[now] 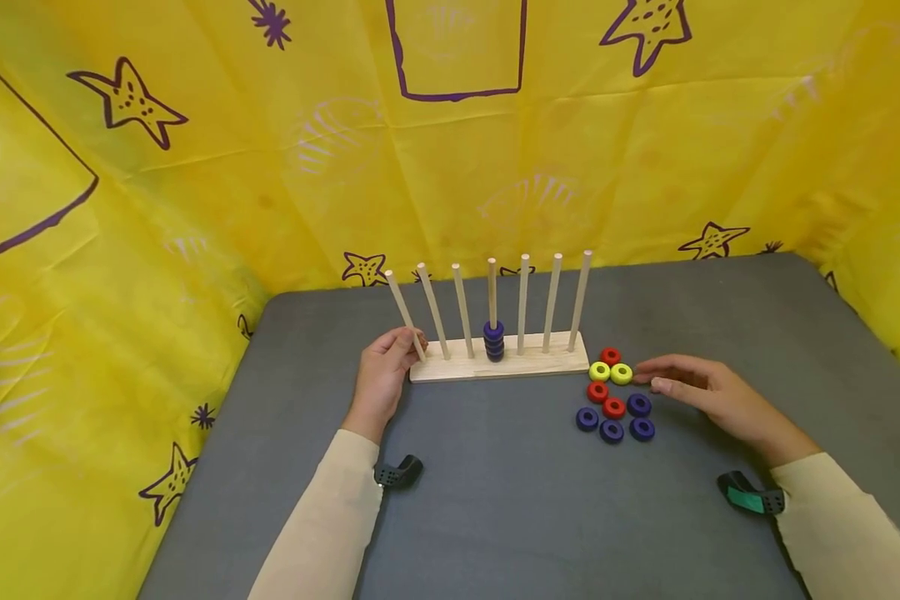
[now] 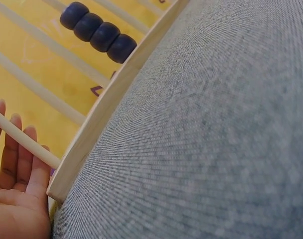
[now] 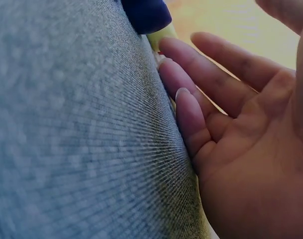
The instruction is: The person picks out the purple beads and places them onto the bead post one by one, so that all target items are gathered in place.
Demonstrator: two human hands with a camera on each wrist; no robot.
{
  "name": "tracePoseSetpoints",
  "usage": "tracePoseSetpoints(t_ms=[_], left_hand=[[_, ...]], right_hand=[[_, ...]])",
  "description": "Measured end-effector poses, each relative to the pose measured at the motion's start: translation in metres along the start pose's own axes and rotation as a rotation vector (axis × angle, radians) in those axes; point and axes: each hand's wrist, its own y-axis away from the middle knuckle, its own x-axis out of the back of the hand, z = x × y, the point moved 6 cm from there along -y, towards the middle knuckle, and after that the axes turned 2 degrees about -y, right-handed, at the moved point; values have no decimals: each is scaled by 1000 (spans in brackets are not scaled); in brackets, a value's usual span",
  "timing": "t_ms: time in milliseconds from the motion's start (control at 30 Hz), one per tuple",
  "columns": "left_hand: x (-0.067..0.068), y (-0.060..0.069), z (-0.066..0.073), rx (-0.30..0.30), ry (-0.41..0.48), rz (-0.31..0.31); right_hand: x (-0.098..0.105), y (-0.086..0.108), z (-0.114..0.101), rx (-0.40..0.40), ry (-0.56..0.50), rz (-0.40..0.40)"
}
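Note:
A pale wooden peg stand (image 1: 510,364) has a row of several upright pegs. Several dark blue rings (image 1: 494,343) are stacked on its middle peg; the left wrist view shows these blue rings (image 2: 104,36) from the side. My left hand (image 1: 386,367) holds the stand at the foot of its leftmost peg (image 1: 400,300), fingers behind the peg. To the right, loose yellow rings (image 1: 621,374), red rings (image 1: 597,392) and blue rings (image 1: 611,432) lie flat in a cluster. Beside the right-hand yellow ring, my right hand (image 1: 708,398) rests low with loosely bent fingers, holding nothing.
The grey cloth-covered table (image 1: 487,500) carries everything. A yellow curtain (image 1: 435,183) with purple starfish drawings hangs behind it and at both sides. Dark wrist mounts (image 1: 399,472) sit on both sleeves.

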Motion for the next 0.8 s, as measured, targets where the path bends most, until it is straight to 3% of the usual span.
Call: tracePoseSetpoints(t_ms=[167, 533, 800], left_hand=[[0, 0, -1, -9, 6, -7], [1, 0, 2, -10, -1, 6], [0, 0, 1, -10, 13, -5]], right_hand=[[-5, -1, 1, -1, 67, -9], [-10, -6, 0, 82, 145, -20], [-9, -4, 1, 55, 169, -17]])
